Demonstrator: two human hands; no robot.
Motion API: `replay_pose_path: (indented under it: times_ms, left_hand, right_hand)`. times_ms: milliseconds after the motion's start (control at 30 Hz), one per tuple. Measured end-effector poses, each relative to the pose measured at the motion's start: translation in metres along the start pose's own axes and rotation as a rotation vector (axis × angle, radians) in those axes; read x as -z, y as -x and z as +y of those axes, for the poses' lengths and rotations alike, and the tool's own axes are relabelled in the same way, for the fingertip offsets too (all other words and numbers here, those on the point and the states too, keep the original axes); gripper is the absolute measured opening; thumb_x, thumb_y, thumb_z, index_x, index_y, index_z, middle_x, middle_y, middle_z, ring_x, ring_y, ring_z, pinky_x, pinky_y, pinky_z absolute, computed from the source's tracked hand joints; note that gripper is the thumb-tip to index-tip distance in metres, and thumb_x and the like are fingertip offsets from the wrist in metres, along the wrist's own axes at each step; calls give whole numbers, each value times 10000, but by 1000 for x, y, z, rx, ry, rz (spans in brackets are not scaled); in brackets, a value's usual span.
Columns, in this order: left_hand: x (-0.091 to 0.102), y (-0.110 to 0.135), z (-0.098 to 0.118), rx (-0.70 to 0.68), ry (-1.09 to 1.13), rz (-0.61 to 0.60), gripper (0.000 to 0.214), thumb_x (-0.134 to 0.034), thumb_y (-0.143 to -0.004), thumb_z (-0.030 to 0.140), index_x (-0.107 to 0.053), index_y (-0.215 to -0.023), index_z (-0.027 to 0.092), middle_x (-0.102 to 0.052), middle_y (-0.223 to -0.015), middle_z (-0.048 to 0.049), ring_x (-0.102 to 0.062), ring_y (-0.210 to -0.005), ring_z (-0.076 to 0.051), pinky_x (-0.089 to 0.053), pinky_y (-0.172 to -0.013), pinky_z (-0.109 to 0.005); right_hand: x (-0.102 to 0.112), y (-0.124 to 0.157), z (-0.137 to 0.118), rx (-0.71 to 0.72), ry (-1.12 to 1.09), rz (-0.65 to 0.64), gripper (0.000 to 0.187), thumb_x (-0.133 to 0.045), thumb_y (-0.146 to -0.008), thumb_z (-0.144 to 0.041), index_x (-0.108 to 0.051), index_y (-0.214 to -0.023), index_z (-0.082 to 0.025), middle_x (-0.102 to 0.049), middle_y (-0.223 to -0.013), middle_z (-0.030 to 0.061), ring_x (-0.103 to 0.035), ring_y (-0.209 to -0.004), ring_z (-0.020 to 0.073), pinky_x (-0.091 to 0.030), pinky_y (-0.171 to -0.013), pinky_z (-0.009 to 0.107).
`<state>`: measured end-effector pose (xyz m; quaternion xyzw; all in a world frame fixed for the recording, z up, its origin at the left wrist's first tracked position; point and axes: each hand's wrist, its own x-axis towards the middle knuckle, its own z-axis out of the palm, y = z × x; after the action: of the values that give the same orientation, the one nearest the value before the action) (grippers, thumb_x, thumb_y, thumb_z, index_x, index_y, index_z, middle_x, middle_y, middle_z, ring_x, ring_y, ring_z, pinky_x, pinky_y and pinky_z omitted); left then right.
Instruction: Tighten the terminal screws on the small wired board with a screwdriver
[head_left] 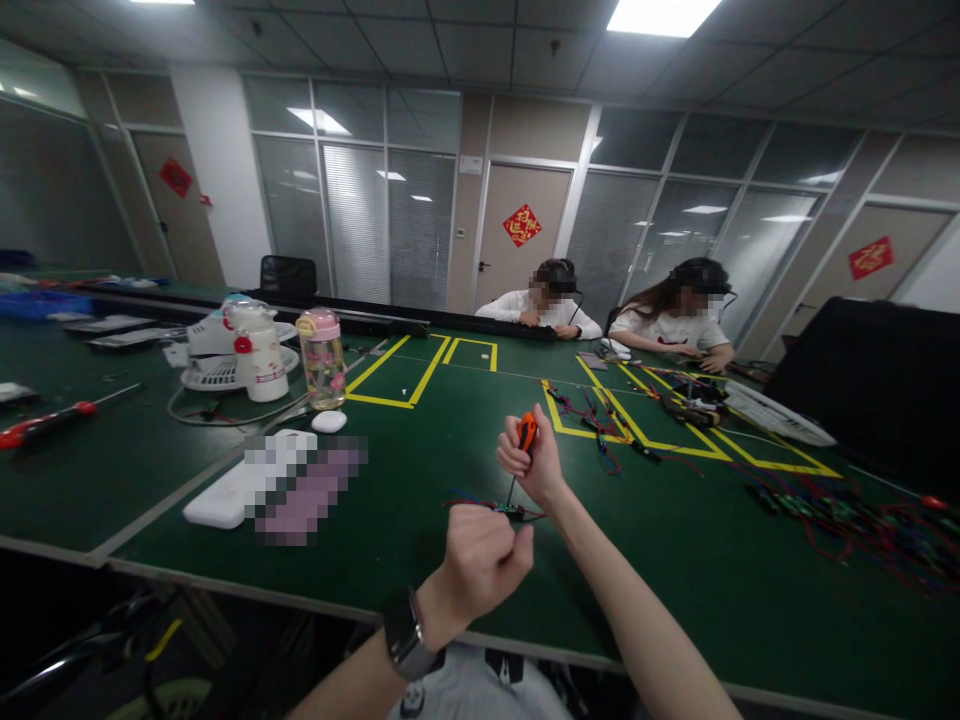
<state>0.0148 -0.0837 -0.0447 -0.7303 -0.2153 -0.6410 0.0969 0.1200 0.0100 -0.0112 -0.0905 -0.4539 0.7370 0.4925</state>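
Three red signs [522, 226] are hanging beyond the green desk [420, 455]. The right hand [543, 464] is gripping one orange screwdriver [528, 431] over one wired board [511, 510] on the desk; the left hand [484, 560] is curling beside it, whether pinching I cannot tell.

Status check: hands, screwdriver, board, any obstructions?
Right hand gripping orange screwdriver, shaft down at green circuit board. Left hand curled nearby, grip unclear, partly blocking view.

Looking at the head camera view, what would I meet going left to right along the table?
Red-and-black screwdriver, white bottle, pink-lidded bottle, dark smartwatch, orange-and-black screwdriver in the right hand, tangle of wired circuit boards.
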Motion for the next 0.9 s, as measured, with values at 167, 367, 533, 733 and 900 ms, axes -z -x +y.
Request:
replay_pose_path:
  times_ms: [167,367,533,733,900]
  left_hand:
    - [17,-33,3,548,272,-172,624,-166,-1022,228,-276,-408,204,-186,-321,84,-213,-232,-64,-257,-325,-183]
    - [31,-31,5,496,94,-182,268,-548,-935,361,-643,-1085,160,-634,-1090,-70,-628,-909,-188,-554,-808,-352]
    - [49,-30,16,388,78,-184,219,-534,-948,343,-642,-987,158,-642,-963,-63,-630,-811,-165,-560,-722,-327]
    - [54,-54,15,98,109,-73,547,-438,-905,115,-190,-428,210,-167,-463,70,-193,-387,-82,-246,-430,-239]
    - [29,-34,5,8,-251,-199,375,-509,-872,100,-428,-514,174,-375,-504,40,-352,-458,-90,-252,-479,-256]
  right_hand:
    - [0,0,0,-9,12,30,576,-543,-792,-680,-406,-525,-188,-201,-364,-116,-89,-326,30,-127,-300,133]
    - [3,-1,0,-2,19,24,565,-571,-777,-667,-412,-519,-190,-196,-354,-121,-90,-314,28,-136,-290,135]
    - [3,0,0,0,-1,18,568,-555,-792,-667,-421,-520,-186,-203,-362,-118,-92,-318,27,-140,-293,132]
    - [4,-1,0,1,-5,26,572,-536,-802,-677,-422,-531,-187,-202,-366,-117,-91,-323,30,-129,-295,131]
    - [1,1,-1,10,11,30,552,-556,-796,-651,-428,-527,-187,-215,-360,-115,-96,-320,30,-132,-298,138]
